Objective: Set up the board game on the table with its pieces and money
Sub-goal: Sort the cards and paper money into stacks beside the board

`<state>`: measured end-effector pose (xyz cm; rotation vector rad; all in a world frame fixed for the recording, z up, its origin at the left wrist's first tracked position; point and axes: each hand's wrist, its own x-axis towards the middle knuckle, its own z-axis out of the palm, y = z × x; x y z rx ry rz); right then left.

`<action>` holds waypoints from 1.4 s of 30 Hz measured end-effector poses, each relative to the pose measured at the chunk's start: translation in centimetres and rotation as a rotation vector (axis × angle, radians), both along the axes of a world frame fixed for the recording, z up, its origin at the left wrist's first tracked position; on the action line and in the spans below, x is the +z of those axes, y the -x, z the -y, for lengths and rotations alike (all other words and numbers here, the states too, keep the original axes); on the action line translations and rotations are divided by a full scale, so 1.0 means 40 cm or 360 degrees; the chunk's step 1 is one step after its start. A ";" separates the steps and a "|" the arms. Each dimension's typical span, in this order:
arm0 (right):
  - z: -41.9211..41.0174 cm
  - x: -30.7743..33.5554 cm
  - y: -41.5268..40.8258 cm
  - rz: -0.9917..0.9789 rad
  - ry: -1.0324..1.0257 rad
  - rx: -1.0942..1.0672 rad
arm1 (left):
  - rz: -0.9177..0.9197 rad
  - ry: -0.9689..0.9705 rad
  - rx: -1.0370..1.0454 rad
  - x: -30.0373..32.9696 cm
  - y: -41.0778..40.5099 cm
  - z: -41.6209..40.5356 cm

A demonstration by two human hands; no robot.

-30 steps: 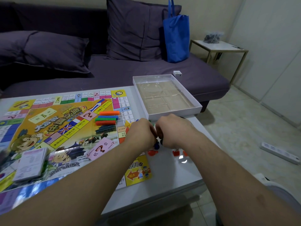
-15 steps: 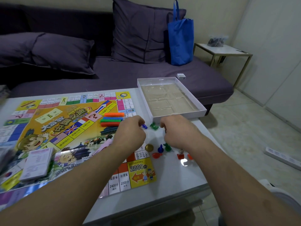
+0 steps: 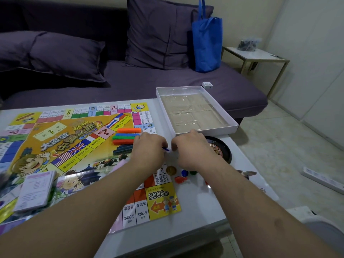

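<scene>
- Board (image 3: pixel 74 151) lies flat on the white table (image 3: pixel 201 205), its long axis running left to right, its printed title tilted up toward the right.
- My left hand (image 3: pixel 149 153) pinches a small blue piece (image 3: pixel 166 149) just off the board's right edge; the piece points toward my right hand (image 3: pixel 191 151).
- My right hand's fingers curl downward; I cannot tell whether they hold anything.
- Coloured stacks (image 3: pixel 128 136) lie on the board, long axes left to right.

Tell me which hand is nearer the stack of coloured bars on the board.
Left. The left hand sits just right of the coloured bars, nearly touching them; the right hand is farther right, off the board.
</scene>
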<state>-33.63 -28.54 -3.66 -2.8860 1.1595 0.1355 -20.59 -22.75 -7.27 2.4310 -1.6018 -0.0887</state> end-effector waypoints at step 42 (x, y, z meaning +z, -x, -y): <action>-0.005 0.083 0.084 0.0511 -0.0138 -0.0322 | -0.0311 -0.0142 -0.0219 0.027 0.063 -0.103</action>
